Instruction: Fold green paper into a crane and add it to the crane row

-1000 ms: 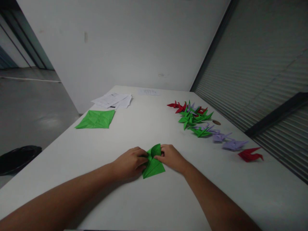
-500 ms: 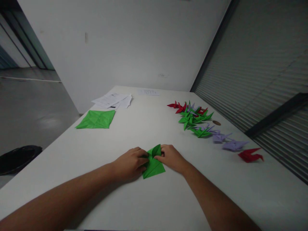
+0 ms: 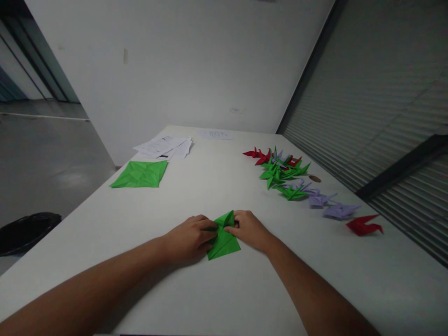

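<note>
A folded square of green origami paper (image 3: 224,245) lies on the white table (image 3: 189,294) between my hands, creased, with a flap near its far corner. My left hand (image 3: 192,238) grips its left side, fingers bent over the top surface and thumb hidden. At the right edge, my right hand (image 3: 251,228) pinches the paper, thumb on top and the other fingers curled beside the far corner. The fingertips hide parts of both side edges.
Several folded paper cranes in green, purple and red, including a red crane (image 3: 364,226), line the table's right side. A green paper sheet (image 3: 140,174) and printed papers (image 3: 163,145) lie at the left. A black-lined bin (image 3: 30,231) stands beyond the left edge.
The raised flap at the paper's far corner has come down flatter, and its dark opening has narrowed. My left fingers have shifted very slightly right; my right hand has hardly moved.
</note>
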A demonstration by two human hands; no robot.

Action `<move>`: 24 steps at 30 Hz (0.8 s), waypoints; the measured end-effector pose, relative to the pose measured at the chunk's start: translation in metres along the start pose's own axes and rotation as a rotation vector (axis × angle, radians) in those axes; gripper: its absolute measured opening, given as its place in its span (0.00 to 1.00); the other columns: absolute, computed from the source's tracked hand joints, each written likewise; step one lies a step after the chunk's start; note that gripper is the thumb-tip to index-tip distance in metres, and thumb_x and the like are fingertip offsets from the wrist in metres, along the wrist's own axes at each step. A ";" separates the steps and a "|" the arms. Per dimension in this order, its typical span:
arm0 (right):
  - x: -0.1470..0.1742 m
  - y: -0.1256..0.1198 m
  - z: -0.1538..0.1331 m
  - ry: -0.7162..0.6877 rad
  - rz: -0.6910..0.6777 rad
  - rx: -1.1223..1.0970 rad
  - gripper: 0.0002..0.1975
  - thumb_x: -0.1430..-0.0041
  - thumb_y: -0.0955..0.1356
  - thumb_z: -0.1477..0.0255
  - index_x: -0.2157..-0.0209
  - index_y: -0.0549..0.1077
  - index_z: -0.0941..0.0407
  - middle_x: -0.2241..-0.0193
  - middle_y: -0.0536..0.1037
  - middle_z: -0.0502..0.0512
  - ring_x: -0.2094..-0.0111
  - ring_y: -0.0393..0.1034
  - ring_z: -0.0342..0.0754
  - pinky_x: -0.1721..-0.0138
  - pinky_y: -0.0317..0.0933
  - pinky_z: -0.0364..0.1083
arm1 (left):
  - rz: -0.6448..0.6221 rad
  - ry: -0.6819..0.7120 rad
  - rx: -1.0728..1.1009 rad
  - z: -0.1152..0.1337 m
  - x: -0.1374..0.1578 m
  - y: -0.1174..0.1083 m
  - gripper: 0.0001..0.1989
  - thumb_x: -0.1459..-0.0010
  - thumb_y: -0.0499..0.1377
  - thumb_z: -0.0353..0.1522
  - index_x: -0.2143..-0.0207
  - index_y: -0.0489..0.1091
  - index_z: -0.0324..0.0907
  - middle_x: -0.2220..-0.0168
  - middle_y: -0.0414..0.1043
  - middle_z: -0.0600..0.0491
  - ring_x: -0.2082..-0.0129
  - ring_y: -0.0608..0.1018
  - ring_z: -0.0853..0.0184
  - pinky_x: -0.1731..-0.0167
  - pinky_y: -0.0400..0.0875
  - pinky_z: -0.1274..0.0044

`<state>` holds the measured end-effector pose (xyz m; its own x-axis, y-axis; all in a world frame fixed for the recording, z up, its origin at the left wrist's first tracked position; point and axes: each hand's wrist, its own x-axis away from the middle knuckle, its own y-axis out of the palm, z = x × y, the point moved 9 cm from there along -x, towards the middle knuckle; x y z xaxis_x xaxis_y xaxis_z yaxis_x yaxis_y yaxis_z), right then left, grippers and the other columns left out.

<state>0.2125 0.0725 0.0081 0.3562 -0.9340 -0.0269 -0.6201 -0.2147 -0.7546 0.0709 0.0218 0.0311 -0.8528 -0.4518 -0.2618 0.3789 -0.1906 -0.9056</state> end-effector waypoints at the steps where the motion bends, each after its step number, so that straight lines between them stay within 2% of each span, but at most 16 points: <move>1: 0.000 0.000 0.000 0.001 -0.001 0.000 0.06 0.46 0.74 0.77 0.76 0.77 0.58 0.76 0.77 0.49 0.75 0.68 0.43 0.74 0.55 0.42 | -0.004 0.000 -0.001 0.000 0.000 0.000 0.13 0.38 0.63 0.30 0.51 0.77 0.41 0.49 0.76 0.43 0.49 0.76 0.55 0.47 0.72 0.64; 8: 0.000 0.000 0.001 0.002 0.003 0.031 0.07 0.46 0.74 0.77 0.77 0.76 0.58 0.76 0.76 0.49 0.75 0.67 0.43 0.74 0.54 0.42 | -0.026 0.011 -0.010 0.000 0.000 0.002 0.16 0.39 0.63 0.29 0.48 0.76 0.41 0.47 0.76 0.42 0.46 0.77 0.53 0.47 0.73 0.62; 18: -0.001 0.002 0.005 0.008 0.001 0.039 0.09 0.46 0.75 0.76 0.78 0.74 0.58 0.78 0.73 0.47 0.76 0.66 0.43 0.74 0.52 0.42 | -0.021 0.051 0.005 0.001 0.000 0.003 0.15 0.39 0.63 0.28 0.49 0.77 0.41 0.47 0.78 0.42 0.45 0.77 0.53 0.45 0.73 0.62; 24: 0.001 -0.007 0.003 -0.040 0.058 -0.053 0.11 0.46 0.75 0.73 0.77 0.71 0.57 0.76 0.68 0.47 0.73 0.63 0.43 0.72 0.54 0.42 | -0.041 0.047 -0.026 0.004 0.001 0.002 0.14 0.39 0.63 0.29 0.50 0.76 0.41 0.46 0.77 0.43 0.46 0.77 0.53 0.46 0.73 0.61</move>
<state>0.2194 0.0744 0.0117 0.3457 -0.9333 -0.0969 -0.6765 -0.1764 -0.7150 0.0722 0.0177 0.0299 -0.8837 -0.4023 -0.2391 0.3344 -0.1853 -0.9240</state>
